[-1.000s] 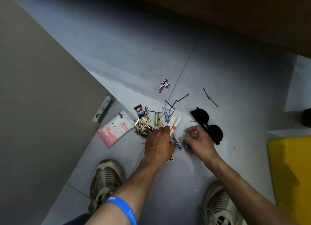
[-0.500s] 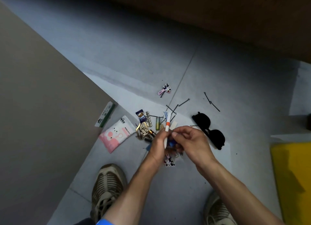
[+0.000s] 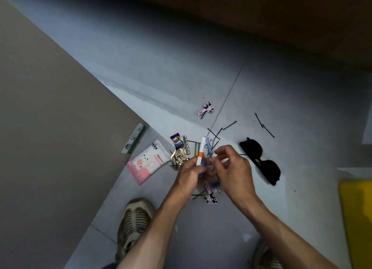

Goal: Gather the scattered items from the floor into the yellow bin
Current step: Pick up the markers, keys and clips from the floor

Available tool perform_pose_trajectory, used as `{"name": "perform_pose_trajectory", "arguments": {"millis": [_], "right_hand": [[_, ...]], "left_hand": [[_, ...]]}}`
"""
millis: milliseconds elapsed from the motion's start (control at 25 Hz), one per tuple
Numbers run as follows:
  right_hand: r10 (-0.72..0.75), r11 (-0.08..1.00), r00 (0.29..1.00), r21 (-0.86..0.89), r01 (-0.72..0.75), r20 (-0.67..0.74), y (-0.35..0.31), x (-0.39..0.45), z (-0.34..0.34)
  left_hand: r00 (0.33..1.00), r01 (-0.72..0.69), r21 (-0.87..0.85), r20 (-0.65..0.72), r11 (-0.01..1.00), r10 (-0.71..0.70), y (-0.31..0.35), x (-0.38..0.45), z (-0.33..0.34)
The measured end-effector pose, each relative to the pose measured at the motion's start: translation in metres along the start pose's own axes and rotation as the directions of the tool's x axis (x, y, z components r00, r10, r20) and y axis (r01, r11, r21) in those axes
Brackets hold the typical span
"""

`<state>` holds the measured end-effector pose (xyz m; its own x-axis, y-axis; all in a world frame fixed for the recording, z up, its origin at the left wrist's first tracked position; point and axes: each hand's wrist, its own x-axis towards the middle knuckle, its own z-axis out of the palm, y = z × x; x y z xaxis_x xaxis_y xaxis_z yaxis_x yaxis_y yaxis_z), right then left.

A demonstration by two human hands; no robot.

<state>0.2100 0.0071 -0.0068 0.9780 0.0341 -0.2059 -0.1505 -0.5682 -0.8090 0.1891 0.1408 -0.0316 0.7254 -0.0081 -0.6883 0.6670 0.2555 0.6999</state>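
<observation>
In the head view, the left hand [image 3: 190, 173] grips a white and orange pen [image 3: 200, 154] upright. The right hand [image 3: 234, 169], fingers curled, touches it; what it pinches I cannot tell. The yellow bin [image 3: 356, 218] lies far right, well apart from the hands.

No text can be read with certainty. The pink and white tissue pack [image 3: 148, 163], left of the left hand [image 3: 190, 173] that grips a white and orange pen [image 3: 200, 153], carries small printed characters along its upper edge, too small to make out. The green and white box [image 3: 134, 138] farther left bears dark marks and a small figure, illegible. The gold piece [image 3: 179, 158] just beside the left hand's fingers shows raised cursive lettering, unclear.
</observation>
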Motion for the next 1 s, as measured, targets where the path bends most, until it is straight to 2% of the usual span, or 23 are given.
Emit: {"name": "perform_pose_trajectory", "arguments": {"millis": [40, 80, 160, 240, 320, 400, 440, 480, 560, 640, 680, 720, 840, 920, 1000], "right_hand": [[-0.038, 0.995, 0.999, -0.091, 0.036, -0.017, 0.005, 0.007, 0.0], [-0.075, 0.975, 0.996, -0.205, 0.082, 0.044, 0.01, 0.015, 0.0], [-0.133, 0.861, 0.948, -0.44, 0.255, 0.29, 0.02, 0.029, 0.0], [-0.2, 0.684, 0.865, -0.567, 0.459, 0.46, 0.025, 0.038, -0.001], [-0.241, 0.597, 0.822, -0.588, 0.545, 0.516, 0.025, 0.044, -0.005], [-0.24, 0.615, 0.824, -0.576, 0.538, 0.513, 0.026, 0.044, -0.009], [-0.239, 0.614, 0.822, -0.576, 0.54, 0.516, 0.028, 0.043, -0.011], [-0.236, 0.611, 0.819, -0.576, 0.543, 0.523, 0.03, 0.041, -0.012], [-0.208, 0.637, 0.833, -0.575, 0.513, 0.513, 0.034, 0.036, -0.011], [-0.18, 0.664, 0.861, -0.586, 0.464, 0.476, 0.036, 0.036, -0.012], [-0.194, 0.648, 0.859, -0.595, 0.475, 0.474, 0.037, 0.036, -0.012], [-0.216, 0.622, 0.85, -0.603, 0.5, 0.481, 0.036, 0.038, -0.013], [-0.283, 0.539, 0.783, -0.583, 0.608, 0.554, 0.038, 0.04, -0.012], [-0.276, 0.545, 0.764, -0.56, 0.624, 0.583, 0.041, 0.04, -0.012], [-0.267, 0.592, 0.783, -0.545, 0.593, 0.562, 0.043, 0.039, -0.013]], "left_hand": [[0.994, 0.008, 0.037, -0.108, 0.999, -0.004, 0.0, 0.001, -0.002], [0.972, 0.022, 0.082, -0.236, 0.996, -0.002, 0.001, 0.001, -0.006], [0.913, 0.019, 0.201, -0.403, 0.979, 0.065, 0.006, 0.005, -0.01], [0.903, -0.032, 0.336, -0.395, 0.941, 0.171, 0.014, 0.01, -0.009], [0.899, -0.044, 0.542, -0.345, 0.839, 0.27, 0.024, 0.02, -0.002], [0.889, 0.006, 0.794, -0.283, 0.608, 0.36, 0.027, 0.032, 0.004], [0.885, 0.026, 0.864, -0.254, 0.503, 0.39, 0.026, 0.037, 0.007], [0.884, 0.04, 0.899, -0.236, 0.436, 0.405, 0.025, 0.041, 0.009], [0.889, 0.061, 0.919, -0.228, 0.39, 0.398, 0.023, 0.046, 0.009], [0.903, 0.081, 0.905, -0.244, 0.418, 0.353, 0.022, 0.045, 0.009], [0.909, 0.087, 0.876, -0.265, 0.474, 0.322, 0.022, 0.043, 0.007], [0.914, 0.084, 0.815, -0.292, 0.574, 0.281, 0.022, 0.041, 0.005], [0.945, 0.032, 0.402, -0.309, 0.915, 0.103, 0.02, 0.029, -0.002], [0.965, 0.028, 0.101, -0.262, 0.995, -0.001, 0.017, 0.016, -0.009], [0.978, 0.039, -0.062, -0.202, 0.997, -0.05, 0.012, 0.007, -0.017]]}}
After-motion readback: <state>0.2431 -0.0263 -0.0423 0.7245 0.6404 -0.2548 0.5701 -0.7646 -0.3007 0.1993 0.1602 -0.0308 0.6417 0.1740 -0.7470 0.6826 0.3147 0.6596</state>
